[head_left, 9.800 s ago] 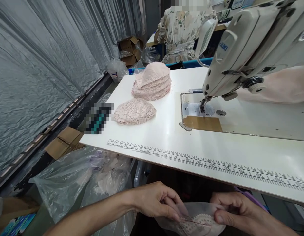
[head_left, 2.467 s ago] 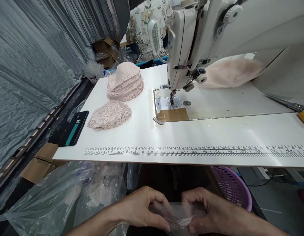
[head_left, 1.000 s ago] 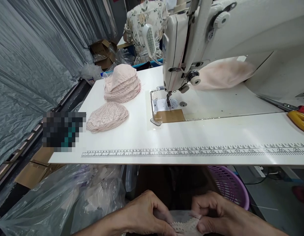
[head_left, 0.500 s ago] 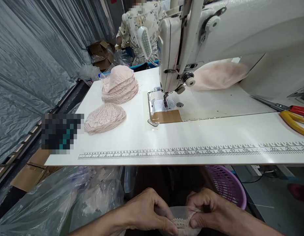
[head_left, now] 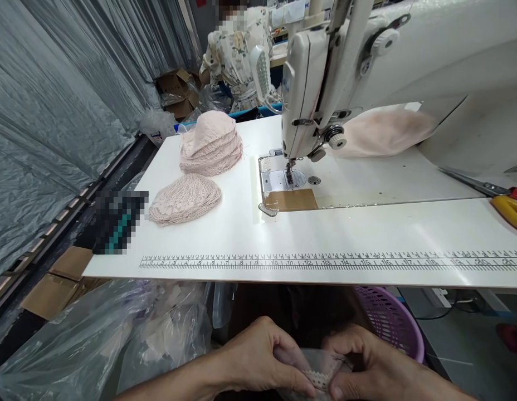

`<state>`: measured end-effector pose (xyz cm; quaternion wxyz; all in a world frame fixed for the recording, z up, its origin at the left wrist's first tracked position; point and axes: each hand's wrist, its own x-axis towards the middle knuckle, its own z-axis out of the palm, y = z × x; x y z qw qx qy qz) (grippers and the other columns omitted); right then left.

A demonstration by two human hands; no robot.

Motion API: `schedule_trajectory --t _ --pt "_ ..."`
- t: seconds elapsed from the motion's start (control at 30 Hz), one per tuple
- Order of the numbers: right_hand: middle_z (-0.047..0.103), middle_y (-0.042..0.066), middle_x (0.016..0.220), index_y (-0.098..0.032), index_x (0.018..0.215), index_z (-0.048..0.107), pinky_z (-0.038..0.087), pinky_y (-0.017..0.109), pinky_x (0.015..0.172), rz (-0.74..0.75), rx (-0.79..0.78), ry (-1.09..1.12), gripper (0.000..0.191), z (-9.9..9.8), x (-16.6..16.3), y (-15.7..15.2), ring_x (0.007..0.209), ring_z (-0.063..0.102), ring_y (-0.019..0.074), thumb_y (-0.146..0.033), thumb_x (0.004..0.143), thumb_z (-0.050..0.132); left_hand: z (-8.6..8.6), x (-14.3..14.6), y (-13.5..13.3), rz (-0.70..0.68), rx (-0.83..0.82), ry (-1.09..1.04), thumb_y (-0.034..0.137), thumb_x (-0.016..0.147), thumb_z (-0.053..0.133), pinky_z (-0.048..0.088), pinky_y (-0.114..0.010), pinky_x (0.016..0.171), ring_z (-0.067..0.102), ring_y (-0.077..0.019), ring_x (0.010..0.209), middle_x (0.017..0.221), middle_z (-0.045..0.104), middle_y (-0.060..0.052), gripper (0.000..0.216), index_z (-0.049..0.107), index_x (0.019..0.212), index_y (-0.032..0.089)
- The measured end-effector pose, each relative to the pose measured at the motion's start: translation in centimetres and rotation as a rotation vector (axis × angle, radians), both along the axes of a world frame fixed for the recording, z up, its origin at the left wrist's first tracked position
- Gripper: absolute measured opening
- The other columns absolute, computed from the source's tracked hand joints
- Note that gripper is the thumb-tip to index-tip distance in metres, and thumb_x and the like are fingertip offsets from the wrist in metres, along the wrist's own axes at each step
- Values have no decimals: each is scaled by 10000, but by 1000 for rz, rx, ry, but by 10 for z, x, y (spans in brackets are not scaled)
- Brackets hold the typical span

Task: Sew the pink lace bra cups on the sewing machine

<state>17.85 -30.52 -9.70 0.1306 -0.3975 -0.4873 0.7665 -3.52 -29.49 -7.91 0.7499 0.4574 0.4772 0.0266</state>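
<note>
Below the table's front edge, my left hand (head_left: 275, 356) and my right hand (head_left: 362, 362) pinch a pale pink lace piece (head_left: 319, 379) between thumbs and fingers. It has a scalloped, holed edge and sheer mesh behind it; its lower part is cut off by the frame. Both hands are close together, with the piece stretched between them. On the white table (head_left: 208, 239) lie a flat stack of pink lace pieces (head_left: 185, 199) and a taller stack of pink cup-shaped lace pieces (head_left: 211, 142). A white sewing machine (head_left: 306, 94) stands to their right, nothing under its presser foot.
Scissors (head_left: 509, 209) with red and yellow handles lie at the table's right. Pink fabric (head_left: 388, 131) rests behind the needle. A purple basket (head_left: 394, 323) and clear plastic bags (head_left: 166, 340) are below the table. A person (head_left: 237, 55) in a floral top is beyond.
My view has turned slightly left, so the table and machine appear farther right. Both hands keep their pinch on the lace piece, which sits slightly lower and farther right in view.
</note>
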Motion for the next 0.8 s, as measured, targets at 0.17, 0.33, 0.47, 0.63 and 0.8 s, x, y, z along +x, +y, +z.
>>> schedule_trajectory --t 0.17,0.33,0.47,0.63,0.8 --pt "587 -16 639 -147 678 724 358 204 604 -21 4 -35 229 -1 2 0 639 497 110 -370 665 775 3 -8 0 -52 33 -9 330 555 808 436 -191 605 560 -95 581 660 675 -12 303 754 793 150" --pt "590 -20 609 -151 700 736 373 199 599 50 -24 19 256 2 5 -1 606 498 100 -393 642 795 7 -12 0 -77 49 -85 287 648 752 467 -211 653 580 -106 607 676 689 -28 231 756 840 158" --pt "595 -14 607 -145 728 740 368 197 571 53 -37 22 343 2 -3 -4 584 501 96 -454 596 809 7 -10 -2 -95 44 -96 268 658 740 470 -206 647 579 -107 614 684 690 -25 214 757 845 166" --pt "604 -18 625 -163 720 739 363 198 581 14 -15 -37 274 -1 -7 -6 607 502 97 -429 664 775 7 -16 -3 -132 108 -68 293 672 735 447 -190 630 591 -109 618 704 702 -32 234 755 873 174" --pt "643 -4 670 -167 701 733 377 216 616 -3 -3 -39 253 -1 -2 -7 652 535 121 -414 669 773 2 -24 -4 -130 107 -39 296 676 721 431 -182 602 578 -104 599 717 708 -49 264 750 901 159"
